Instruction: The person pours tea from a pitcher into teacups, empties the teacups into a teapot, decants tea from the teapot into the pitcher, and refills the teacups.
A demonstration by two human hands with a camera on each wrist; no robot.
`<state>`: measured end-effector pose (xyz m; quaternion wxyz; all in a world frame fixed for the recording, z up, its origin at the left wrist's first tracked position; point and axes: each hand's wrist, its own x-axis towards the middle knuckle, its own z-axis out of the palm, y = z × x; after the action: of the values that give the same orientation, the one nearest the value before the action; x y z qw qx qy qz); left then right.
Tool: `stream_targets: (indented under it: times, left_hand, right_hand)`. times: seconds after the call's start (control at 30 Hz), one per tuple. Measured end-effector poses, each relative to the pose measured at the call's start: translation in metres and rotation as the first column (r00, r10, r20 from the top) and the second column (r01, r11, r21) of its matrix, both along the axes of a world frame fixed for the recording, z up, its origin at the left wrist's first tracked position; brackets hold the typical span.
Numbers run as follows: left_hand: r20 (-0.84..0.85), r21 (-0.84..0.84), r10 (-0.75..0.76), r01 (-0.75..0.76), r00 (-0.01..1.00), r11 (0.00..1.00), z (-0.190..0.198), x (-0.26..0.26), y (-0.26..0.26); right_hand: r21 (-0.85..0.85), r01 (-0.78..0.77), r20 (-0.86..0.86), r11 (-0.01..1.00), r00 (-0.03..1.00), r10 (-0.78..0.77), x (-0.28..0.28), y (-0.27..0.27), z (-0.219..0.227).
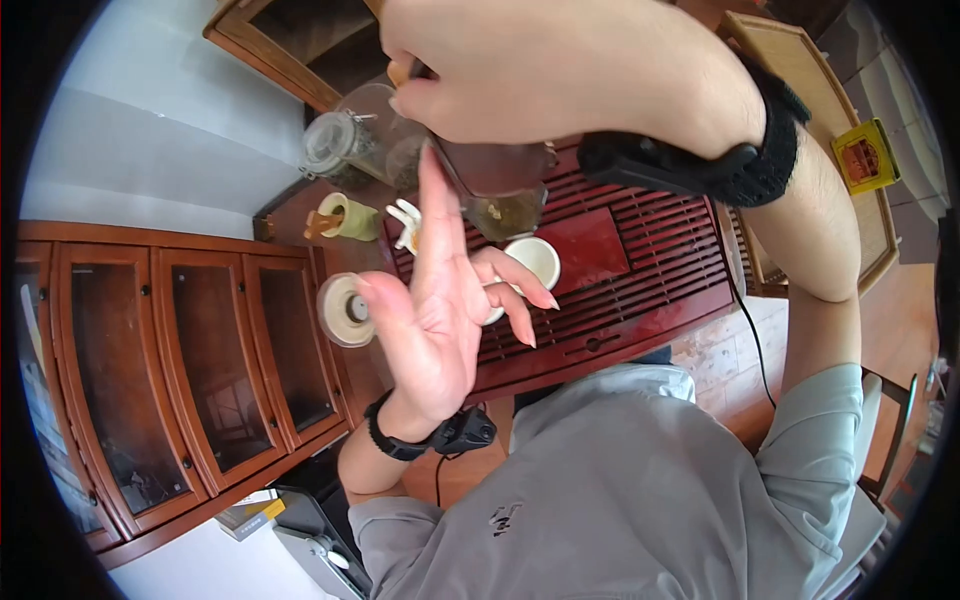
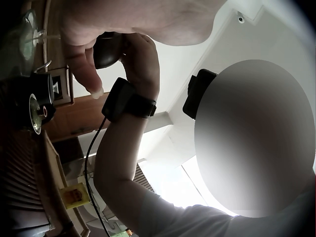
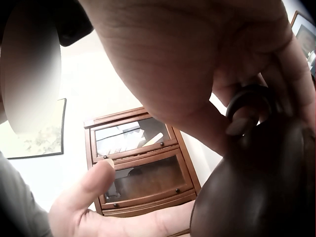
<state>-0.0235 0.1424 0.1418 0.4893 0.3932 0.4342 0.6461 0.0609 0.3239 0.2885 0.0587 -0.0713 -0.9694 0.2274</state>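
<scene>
High over the tea tray, my right hand grips a dark brown teapot by its ring handle. The right wrist view shows the pot's rounded body close up, with a fingertip through the ring. My left hand is held up with the palm showing and its index finger stretched out to the teapot's side. The other left fingers are loosely bent and hold nothing. Beneath the pot is a glass pitcher with yellowish liquid. A white cup sits near the left fingertips.
Glass jars stand at the back left. Nearer are a pale green holder with wooden tools, a small white figure and a round pale object. Cabinets line the left. A yellow box is at the right.
</scene>
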Motion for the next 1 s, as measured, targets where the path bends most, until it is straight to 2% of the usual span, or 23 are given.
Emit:
stream_targets:
  times: [0.03, 0.07, 0.1, 0.17, 0.2, 0.27, 0.3, 0.37, 0.4, 0.47, 0.5, 0.53, 0.57, 0.6, 0.63, 0.7, 0.73, 0.8, 0.83, 0.9, 0.93, 1.0]
  left_hand:
    - [0.028, 0.016, 0.009, -0.010, 1.000, 1.000, -0.001, 0.001, -0.001]
    - [0.054, 0.050, 0.006, -0.009, 0.999, 0.999, -0.004, 0.001, -0.001]
    - [0.087, 0.071, -0.010, 0.004, 0.996, 0.998, -0.002, 0.002, 0.000]
    - [0.122, 0.077, 0.025, -0.034, 0.992, 0.996, -0.002, 0.005, -0.001]
    - [0.139, 0.077, 0.054, -0.065, 0.989, 0.995, -0.003, 0.007, -0.001]
    - [0.148, 0.063, 0.053, -0.063, 0.988, 0.996, -0.004, 0.006, -0.002]
    - [0.135, 0.063, 0.054, -0.063, 0.989, 0.996, -0.005, 0.005, -0.002]
    - [0.116, 0.068, 0.049, -0.057, 0.992, 0.996, -0.009, 0.004, -0.001]
    - [0.129, 0.050, 0.057, -0.064, 0.990, 0.997, -0.010, 0.004, -0.002]
    - [0.134, 0.024, 0.060, -0.064, 0.989, 0.998, -0.013, 0.003, -0.003]
    - [0.104, 0.022, 0.048, -0.051, 0.993, 0.998, -0.015, 0.003, -0.003]
    - [0.087, 0.018, 0.040, -0.042, 0.995, 0.999, -0.015, 0.002, -0.003]
    - [0.075, 0.016, 0.031, -0.032, 0.997, 0.999, -0.016, 0.002, -0.003]
    - [0.065, 0.019, 0.030, -0.031, 0.997, 0.999, -0.018, 0.001, -0.003]
    - [0.056, 0.009, 0.028, -0.028, 0.998, 1.000, -0.019, 0.001, -0.003]
    - [0.046, 0.005, 0.023, -0.023, 0.999, 1.000, -0.021, 0.002, -0.004]
    - [0.037, -0.014, 0.024, -0.024, 0.999, 1.000, -0.022, 0.002, -0.004]
    - [0.020, -0.034, 0.026, -0.025, 0.999, 0.999, -0.021, 0.003, -0.003]
    - [0.001, -0.043, 0.025, -0.025, 1.000, 0.999, -0.020, 0.005, -0.002]
    - [-0.031, -0.059, 0.018, -0.020, 0.999, 0.998, -0.019, 0.006, -0.001]
    - [-0.028, -0.065, 0.023, -0.025, 0.999, 0.998, -0.020, 0.007, -0.001]
    - [0.021, -0.048, 0.028, -0.027, 0.999, 0.998, -0.023, 0.005, -0.002]
  right_hand:
    - [-0.070, 0.011, 0.049, 0.998, 0.999, -0.008, -0.001, 0.002, 0.002]
    - [-0.046, -0.227, -0.124, 0.973, 0.968, 0.220, 0.006, -0.016, 0.013]
    - [0.133, 0.282, 0.292, 0.950, 0.905, -0.309, -0.013, -0.026, 0.016]
    - [0.002, 0.037, 0.216, 0.999, 0.976, -0.036, 0.009, -0.006, 0.012]
    - [-0.007, 0.038, 0.237, 0.999, 0.971, -0.035, 0.005, -0.015, 0.011]
    - [0.195, 0.376, 0.322, 0.906, 0.848, -0.421, -0.008, -0.035, 0.010]
    - [0.196, 0.375, 0.329, 0.906, 0.845, -0.421, -0.003, -0.027, 0.006]
    - [-0.032, 0.067, 0.193, 0.997, 0.979, -0.059, 0.006, -0.012, 0.000]
    - [-0.034, 0.064, 0.184, 0.997, 0.981, -0.056, 0.004, -0.012, 0.000]
    - [0.106, 0.355, 0.349, 0.929, 0.861, -0.369, -0.012, -0.033, 0.004]
    - [0.097, 0.355, 0.331, 0.930, 0.870, -0.366, -0.012, -0.027, -0.003]
    - [-0.014, 0.191, 0.195, 0.981, 0.963, -0.185, -0.009, -0.013, -0.016]
    - [-0.092, 0.007, 0.038, 0.996, 0.999, -0.003, -0.005, 0.001, -0.024]
    - [-0.164, -0.162, 0.074, 0.973, 0.982, 0.176, -0.003, 0.010, -0.017]
    - [-0.159, -0.162, 0.068, 0.974, 0.982, 0.175, -0.003, 0.014, -0.022]
    - [-0.015, -0.032, 0.052, 0.999, 0.998, 0.033, -0.010, 0.005, -0.031]
    - [-0.011, -0.032, 0.047, 0.999, 0.998, 0.032, -0.006, -0.001, -0.029]
    - [0.041, 0.100, -0.035, 0.994, 0.994, -0.099, 0.004, -0.015, -0.026]
    - [0.038, 0.102, -0.045, 0.994, 0.994, -0.100, 0.004, -0.011, -0.027]
    - [-0.012, -0.022, -0.024, 1.000, 0.999, 0.022, 0.004, -0.002, -0.031]
    - [-0.016, -0.017, -0.036, 1.000, 0.999, 0.016, -0.001, -0.006, -0.025]
    - [0.061, 0.203, 0.251, 0.977, 0.944, -0.212, -0.013, -0.017, -0.008]
